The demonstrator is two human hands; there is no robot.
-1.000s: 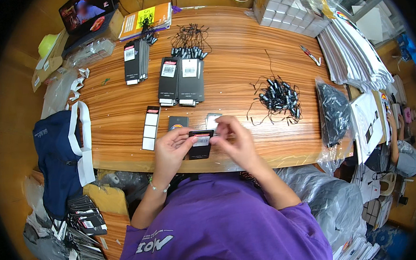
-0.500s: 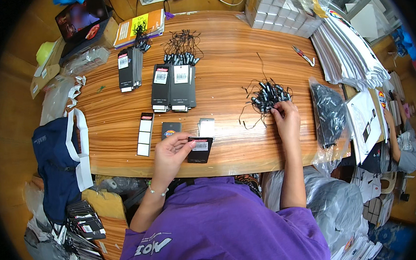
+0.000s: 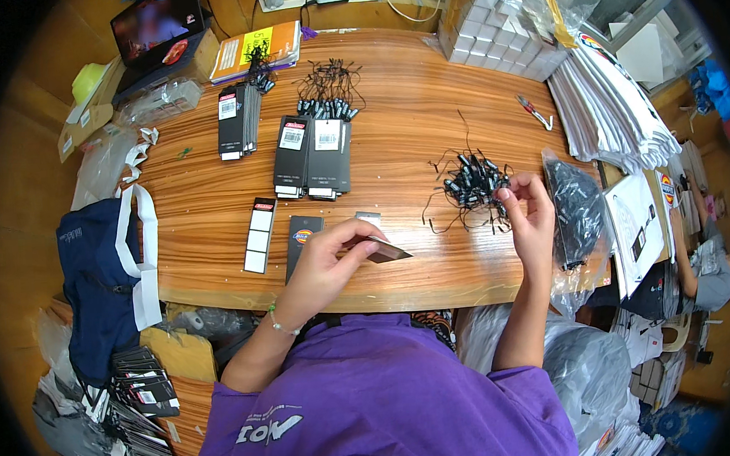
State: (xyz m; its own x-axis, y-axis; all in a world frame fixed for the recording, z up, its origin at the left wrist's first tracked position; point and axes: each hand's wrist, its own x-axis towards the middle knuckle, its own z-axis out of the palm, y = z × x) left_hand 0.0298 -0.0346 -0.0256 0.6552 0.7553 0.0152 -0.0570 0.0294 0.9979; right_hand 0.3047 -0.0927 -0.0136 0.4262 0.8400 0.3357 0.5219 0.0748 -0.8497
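My left hand [image 3: 327, 262] pinches a dark hang tag [image 3: 391, 251] between thumb and fingers, tilted so that it shows nearly edge-on. Under and beside this hand lie a dark card with a round emblem [image 3: 302, 236], a tag strip with white label fields [image 3: 259, 239] and a small light card [image 3: 369, 217], partly covered. My right hand [image 3: 531, 214] is at the right edge of a tangled pile of black hang-tag strings [image 3: 472, 178]. Its thumb and forefinger are brought together; whatever they grip is too small to make out.
Beyond my left hand are stacks of strung black tags [image 3: 329, 159] and another stack [image 3: 238, 123]. On the right lie a bag of black strings [image 3: 574, 207], snips [image 3: 533, 111] and folded white bags [image 3: 608, 100]. White boxes [image 3: 495, 32] stand behind; navy fabric [image 3: 96, 269] hangs left.
My left hand has turned the tag from face-up to nearly edge-on. My right hand has shifted right and toward me, along the string pile's edge. The view has shifted slightly.
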